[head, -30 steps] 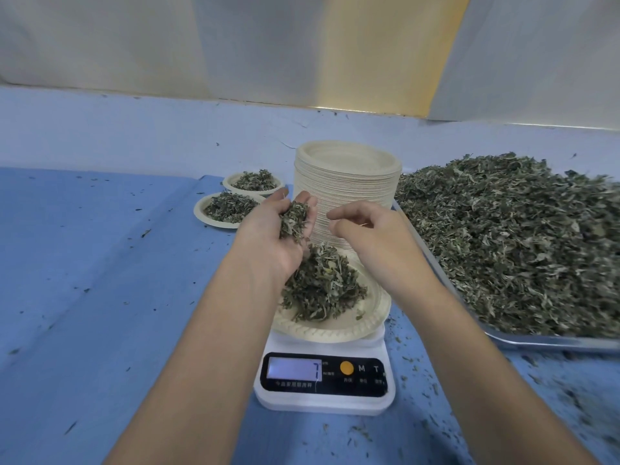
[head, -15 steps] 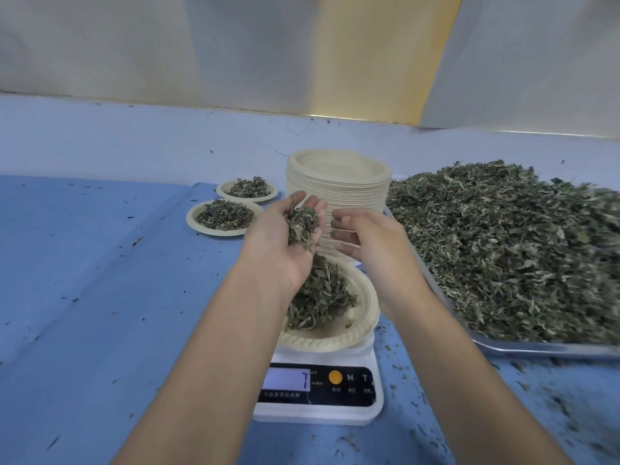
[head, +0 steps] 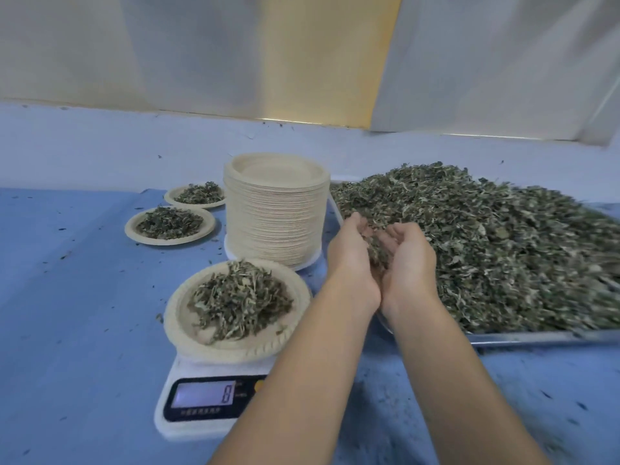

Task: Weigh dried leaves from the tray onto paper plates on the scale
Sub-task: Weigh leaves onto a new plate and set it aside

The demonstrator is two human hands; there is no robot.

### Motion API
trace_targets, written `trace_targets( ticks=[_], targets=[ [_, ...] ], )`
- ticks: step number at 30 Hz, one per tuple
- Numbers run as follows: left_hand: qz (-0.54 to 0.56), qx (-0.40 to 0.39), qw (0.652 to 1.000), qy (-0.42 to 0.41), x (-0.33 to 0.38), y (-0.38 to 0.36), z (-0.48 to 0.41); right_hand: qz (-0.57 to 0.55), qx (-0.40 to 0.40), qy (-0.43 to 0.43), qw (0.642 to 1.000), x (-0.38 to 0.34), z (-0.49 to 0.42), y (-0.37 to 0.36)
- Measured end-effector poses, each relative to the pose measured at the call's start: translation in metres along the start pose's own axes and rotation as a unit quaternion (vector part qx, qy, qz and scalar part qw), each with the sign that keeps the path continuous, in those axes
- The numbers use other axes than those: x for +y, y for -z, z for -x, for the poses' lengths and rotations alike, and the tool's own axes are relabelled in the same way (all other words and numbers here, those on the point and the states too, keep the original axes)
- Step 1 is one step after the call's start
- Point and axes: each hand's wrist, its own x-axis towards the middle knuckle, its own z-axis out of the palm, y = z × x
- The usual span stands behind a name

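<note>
Nearest, the scale (head: 177, 369) sits on the blue table cover (head: 67, 313). Its display (head: 203, 394) shows a single digit that looks like an 8, though it is soft. A paper plate (head: 172, 318) rests on the scale with a loose mound of leaves (head: 240, 298) in its middle.

Just beyond and to the right, both forearms reach over the near left corner of the tray (head: 536, 336). The left hand (head: 349, 260) and right hand (head: 407, 263) are side by side, touching at the heels and cupped toward each other. Their fingers are curved around a small clump of leaves (head: 377, 251) caught between the palms. They hold it right at the edge of the big heap of dried leaves (head: 503, 246) that fills the tray.

The step in hand looks like trimming this portion to weight. From this view alone I cannot tell whether the clump is being gathered or let go. If more is wanted, the next move calls for carrying the cupped hands left over the plate and sprinkling a little at a time while reading the display, so crumbs land on the plate and not on the cover.

Farther back stands a tall stack of empty plates (head: 275, 223), just behind the scale and close to the tray's left edge. To its left two filled plates lie one behind the other, the nearer (head: 134, 229) and the farther (head: 169, 195), apparently already weighed
</note>
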Motion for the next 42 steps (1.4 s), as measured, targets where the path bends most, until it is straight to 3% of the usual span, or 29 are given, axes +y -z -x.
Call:
trace_targets(
  ticks=[4, 6, 15, 23, 27, 30, 32, 35, 40, 42],
  targets=[
    [-0.074, -0.031, 0.997, 0.012, -0.013, -0.011, 0.004, 0.069, 0.081, 0.051, 0.993, -0.006, -0.015, 0.021],
    [-0.099, -0.046, 0.994, 0.001, -0.016, -0.012, 0.006, 0.074, 0.086, 0.081, 0.990, -0.008, -0.019, 0.026],
    [-0.085, -0.086, 0.992, -0.040, -0.006, 0.003, 0.007, -0.027, 0.015, 0.082, 0.996, -0.002, -0.012, 0.016],
    [-0.099, -0.055, 0.985, -0.134, 0.041, 0.027, 0.027, -0.087, -0.076, 0.086, 0.990, 0.011, 0.016, -0.026],
    [-0.125, -0.014, 0.973, -0.191, 0.073, 0.054, 0.038, -0.023, -0.111, 0.062, 0.992, 0.026, 0.031, -0.044],
    [-0.121, 0.008, 0.967, -0.225, 0.093, 0.078, 0.045, 0.079, -0.134, 0.089, 0.984, 0.037, 0.037, -0.050],
    [-0.113, 0.024, 0.964, -0.238, 0.104, 0.092, 0.048, 0.195, -0.161, 0.133, 0.958, 0.042, 0.039, -0.050],
    [-0.098, 0.054, 0.963, -0.246, 0.112, 0.109, 0.049, 0.343, -0.230, 0.178, 0.893, 0.046, 0.042, -0.048],
    [-0.068, 0.088, 0.963, -0.245, 0.115, 0.124, 0.048, 0.501, -0.290, 0.197, 0.791, 0.045, 0.045, -0.048],
    [-0.066, 0.091, 0.963, -0.244, 0.116, 0.126, 0.046, 0.531, -0.301, 0.200, 0.767, 0.044, 0.046, -0.048]
  ],
)
